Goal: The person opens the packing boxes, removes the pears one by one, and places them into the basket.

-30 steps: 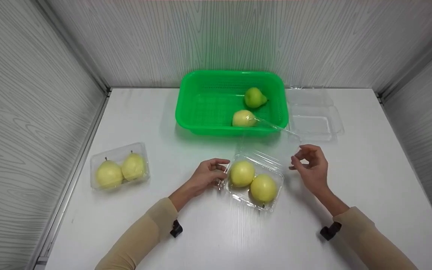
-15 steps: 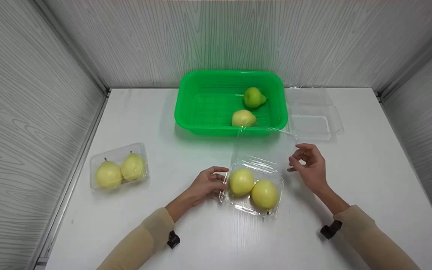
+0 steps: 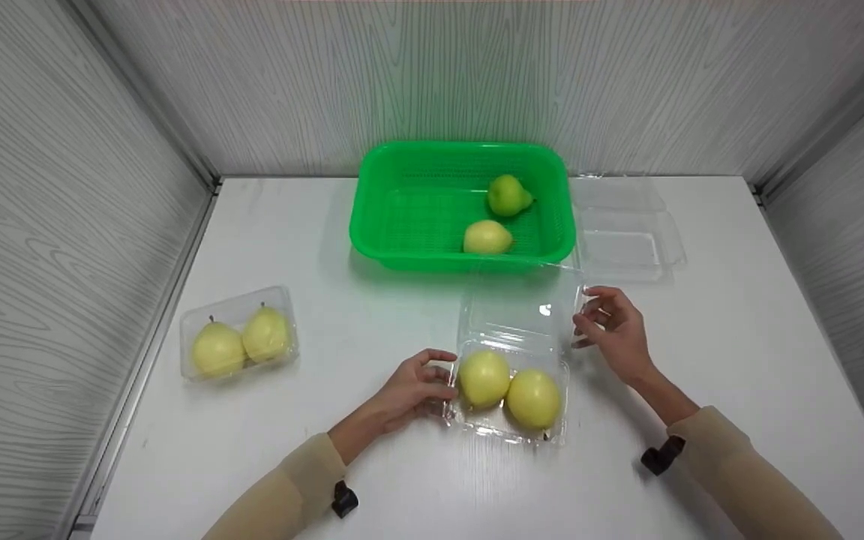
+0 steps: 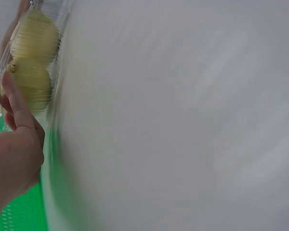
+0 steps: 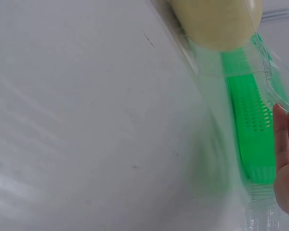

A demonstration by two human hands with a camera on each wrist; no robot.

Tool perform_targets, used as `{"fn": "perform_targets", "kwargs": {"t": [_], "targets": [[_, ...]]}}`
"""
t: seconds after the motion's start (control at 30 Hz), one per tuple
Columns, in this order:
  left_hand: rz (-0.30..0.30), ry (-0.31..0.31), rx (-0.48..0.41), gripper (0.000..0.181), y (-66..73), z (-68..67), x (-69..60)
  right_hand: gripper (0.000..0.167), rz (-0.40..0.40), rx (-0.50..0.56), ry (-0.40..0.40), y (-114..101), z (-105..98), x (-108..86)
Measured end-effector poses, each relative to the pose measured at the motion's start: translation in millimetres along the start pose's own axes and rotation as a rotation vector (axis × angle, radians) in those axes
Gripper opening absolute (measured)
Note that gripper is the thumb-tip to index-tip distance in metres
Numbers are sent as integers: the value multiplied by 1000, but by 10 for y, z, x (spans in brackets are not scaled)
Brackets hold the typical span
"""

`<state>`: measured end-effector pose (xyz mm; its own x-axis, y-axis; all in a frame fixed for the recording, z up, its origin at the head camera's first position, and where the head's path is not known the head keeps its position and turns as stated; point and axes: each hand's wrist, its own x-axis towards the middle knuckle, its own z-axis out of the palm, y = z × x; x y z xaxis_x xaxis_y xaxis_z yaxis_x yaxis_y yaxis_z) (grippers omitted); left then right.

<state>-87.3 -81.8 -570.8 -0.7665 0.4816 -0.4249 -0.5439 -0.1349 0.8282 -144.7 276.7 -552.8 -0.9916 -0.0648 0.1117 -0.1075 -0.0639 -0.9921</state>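
Note:
An open clear plastic box [image 3: 507,435] holds two yellow-green pears [image 3: 484,379] side by side, its lid [image 3: 511,307] raised toward the green basket. My left hand [image 3: 407,391] grips the left edge of the box between thumb and fingers; in the left wrist view the hand [image 4: 19,149] is at the box's side near a pear [image 4: 31,84]. My right hand [image 3: 618,334] pinches the right edge of the lid. In the right wrist view the fingertips of the right hand [image 5: 286,159] touch the clear plastic edge.
A green basket [image 3: 462,261] at the back holds two pears [image 3: 508,196]. To its right lies an open clear box [image 3: 623,251] with nothing in it. On the left stands a closed clear box [image 3: 240,375] with two pears [image 3: 218,349].
Both hands have drawn the box a little toward the table's front and straightened it. The lid has moved away from above the basket's front rim, and the right hand has shifted slightly left.

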Motion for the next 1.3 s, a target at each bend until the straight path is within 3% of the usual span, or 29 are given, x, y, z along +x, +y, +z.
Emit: {"fn": "perform_targets", "kwargs": {"t": [0.6,1.3], "targets": [[-2,-13,-27,67,-134,120,-169,43,208,-112,-85,39,-72,80],[37,35,-14,65,-165,148,-141,53,370,-164,-61,126,9,236]]}}
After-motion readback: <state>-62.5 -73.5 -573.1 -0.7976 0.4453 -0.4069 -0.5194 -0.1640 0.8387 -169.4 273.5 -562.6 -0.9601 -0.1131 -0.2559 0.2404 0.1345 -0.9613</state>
